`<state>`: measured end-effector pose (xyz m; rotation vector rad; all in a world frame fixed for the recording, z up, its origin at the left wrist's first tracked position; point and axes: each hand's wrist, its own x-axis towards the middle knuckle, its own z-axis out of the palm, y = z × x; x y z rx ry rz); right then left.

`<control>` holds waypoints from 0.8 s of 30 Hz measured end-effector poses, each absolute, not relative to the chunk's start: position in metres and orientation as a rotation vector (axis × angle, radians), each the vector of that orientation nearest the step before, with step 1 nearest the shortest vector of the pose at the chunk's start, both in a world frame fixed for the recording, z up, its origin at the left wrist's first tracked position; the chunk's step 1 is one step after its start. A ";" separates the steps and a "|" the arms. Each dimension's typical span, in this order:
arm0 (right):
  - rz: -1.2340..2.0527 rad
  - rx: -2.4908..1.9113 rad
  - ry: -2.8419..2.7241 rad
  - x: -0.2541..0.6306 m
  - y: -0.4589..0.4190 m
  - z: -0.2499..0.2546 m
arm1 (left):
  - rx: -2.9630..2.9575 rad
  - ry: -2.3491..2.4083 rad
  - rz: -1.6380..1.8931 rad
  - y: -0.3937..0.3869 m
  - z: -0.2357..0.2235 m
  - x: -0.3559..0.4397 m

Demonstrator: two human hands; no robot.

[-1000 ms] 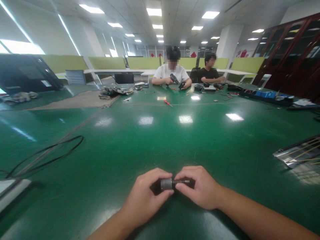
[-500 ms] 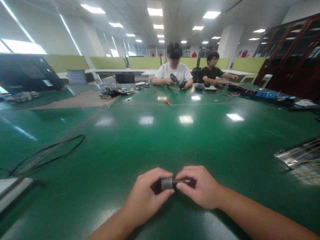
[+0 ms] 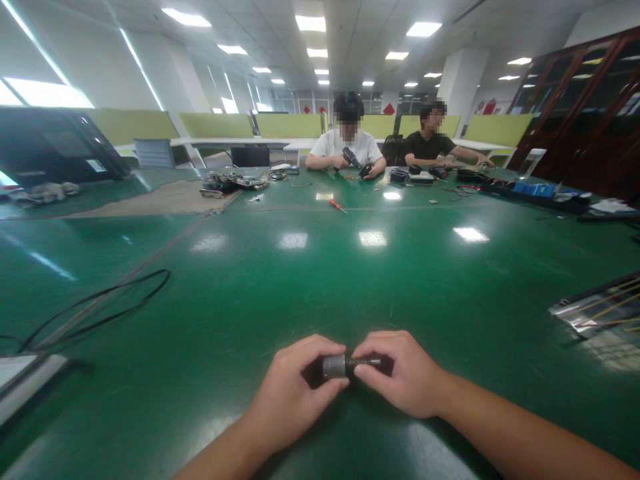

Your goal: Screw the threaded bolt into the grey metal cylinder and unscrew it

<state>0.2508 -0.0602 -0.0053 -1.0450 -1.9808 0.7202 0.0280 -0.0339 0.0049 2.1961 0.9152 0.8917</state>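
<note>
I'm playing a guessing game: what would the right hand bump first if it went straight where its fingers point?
The right hand, pinching the thin rod, would probably meet the grey cylinder or the fingertips of the left hand holding it; depth is unclear, so I can't say which.

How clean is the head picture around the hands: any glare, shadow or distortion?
Head view: white rectangular ceiling lights glare off the glossy green tabletop; head view: shadow darkens the left hand's grip behind the grey metal cylinder; head view: the tall dark-brown cabinet leans, probably wide-angle distortion.
</note>
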 end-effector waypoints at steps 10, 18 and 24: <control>0.731 -1.048 -1.972 0.251 -0.059 -0.003 | 2.200 0.907 0.903 -0.035 0.006 0.029; 0.714 -1.038 -1.969 0.250 -0.059 -0.004 | 2.195 0.909 0.917 -0.033 0.005 0.028; 0.716 -1.040 -1.964 0.251 -0.059 -0.003 | 2.205 0.917 0.919 -0.034 0.003 0.027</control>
